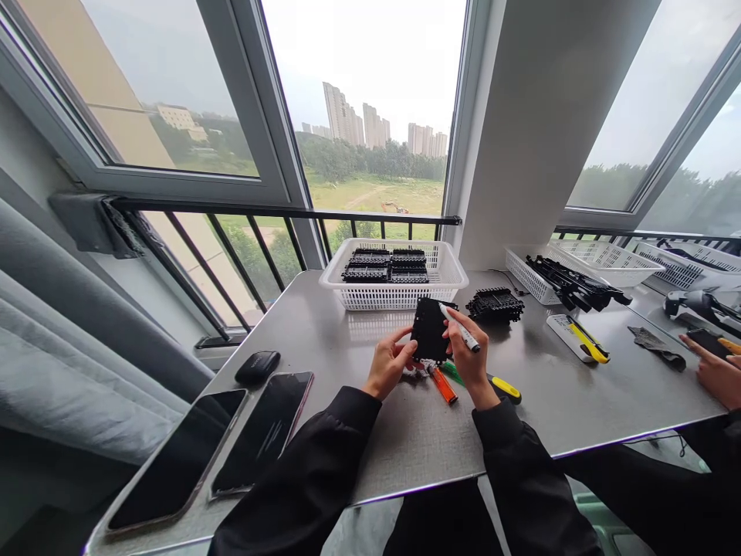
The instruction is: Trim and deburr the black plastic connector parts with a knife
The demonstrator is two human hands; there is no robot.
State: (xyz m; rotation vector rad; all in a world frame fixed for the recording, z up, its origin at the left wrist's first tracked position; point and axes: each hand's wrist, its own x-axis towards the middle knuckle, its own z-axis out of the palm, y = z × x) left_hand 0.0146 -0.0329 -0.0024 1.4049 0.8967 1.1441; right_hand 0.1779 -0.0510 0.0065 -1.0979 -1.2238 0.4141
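Note:
My left hand (pixel 390 361) grips the left edge of a flat black plastic part (pixel 431 330), holding it tilted up above the table. In my right hand (pixel 470 357) is a white marker pen (pixel 463 332) with a dark end; its tip meets the upper right of the black part's face. The right fingers also touch that part's right edge. Under the hands lie an orange lighter (pixel 443 384), something green (pixel 452 372) and a yellow-and-black tool handle (pixel 505 388), partly covered. Just beyond, a white basket (pixel 394 296) contains stacked black plastic parts (pixel 387 265).
A stack of black parts (pixel 495 304) stands right of the basket. Two phones (pixel 179 455) and a black case (pixel 258 368) lie at left. Farther right are a yellow utility knife (pixel 589 341), a grey cloth (pixel 657 347), more baskets (pixel 529 276) and another person's hand (pixel 718 374) with a dark object.

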